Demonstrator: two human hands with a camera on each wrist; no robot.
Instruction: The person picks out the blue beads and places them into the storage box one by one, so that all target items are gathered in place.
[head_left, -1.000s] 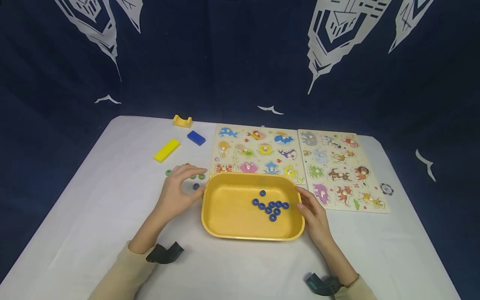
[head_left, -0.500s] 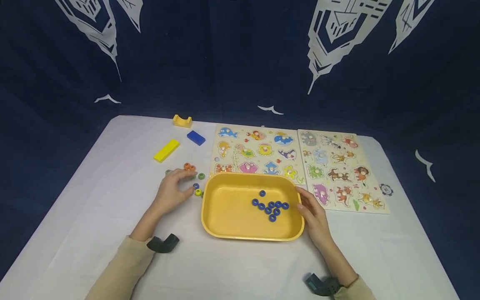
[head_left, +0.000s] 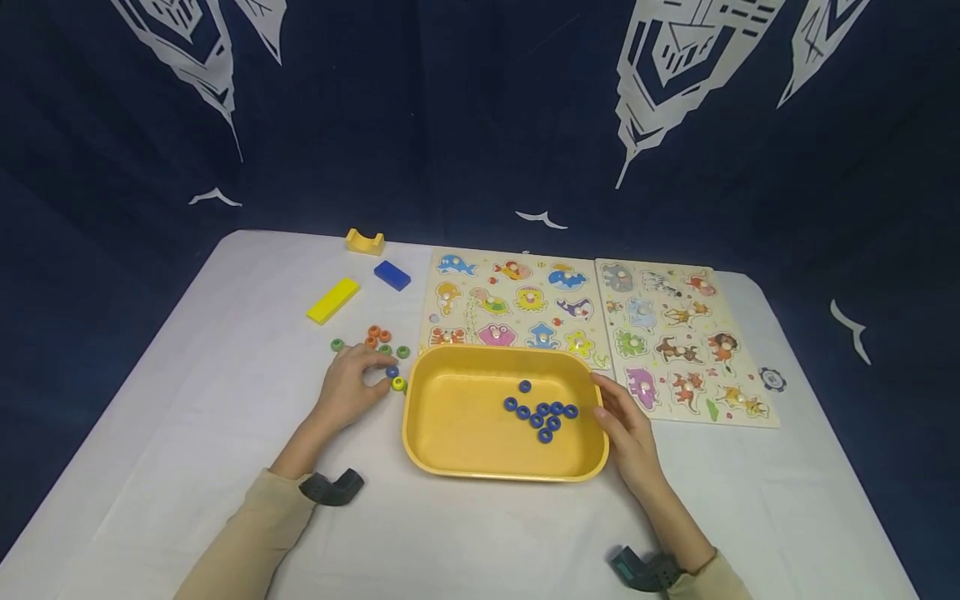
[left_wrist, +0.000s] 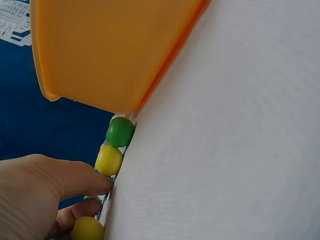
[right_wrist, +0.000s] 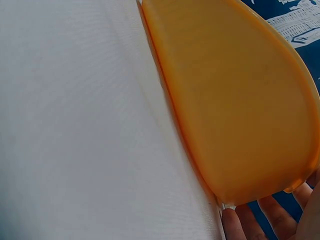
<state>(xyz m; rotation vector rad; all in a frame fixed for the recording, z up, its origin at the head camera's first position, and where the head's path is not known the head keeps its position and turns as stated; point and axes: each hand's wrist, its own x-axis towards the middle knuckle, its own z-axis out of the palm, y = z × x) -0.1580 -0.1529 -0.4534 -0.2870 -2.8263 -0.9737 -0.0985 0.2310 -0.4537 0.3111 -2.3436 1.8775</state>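
Note:
A yellow plastic tray (head_left: 457, 425) sits on the white table with several blue beads (head_left: 543, 410) inside. At the tray's right end, my right hand (head_left: 633, 437) holds the wall, thumb at the rim; fingers (right_wrist: 277, 217) show against the outside in the right wrist view. Left of the tray, my left hand (head_left: 351, 385) has thumb and forefinger around a single blue bead (head_left: 392, 372), mostly hidden by the thumb in the left wrist view. A yellow bead (head_left: 398, 384) lies beside the thumb, and a green bead (left_wrist: 120, 132) sits between it and the tray.
Orange beads (head_left: 384, 336) and green beads (head_left: 403, 352) lie beyond my left hand. Farther back are a yellow block (head_left: 333, 301), a blue block (head_left: 392, 276) and a notched yellow block (head_left: 365, 242). Two animal puzzle boards (head_left: 517, 287) lie behind and right of the tray.
My left hand has drawn back left from the tray's edge, uncovering the yellow bead and orange beads, and its fingers have closed in on the blue bead. The right hand and tray stay put.

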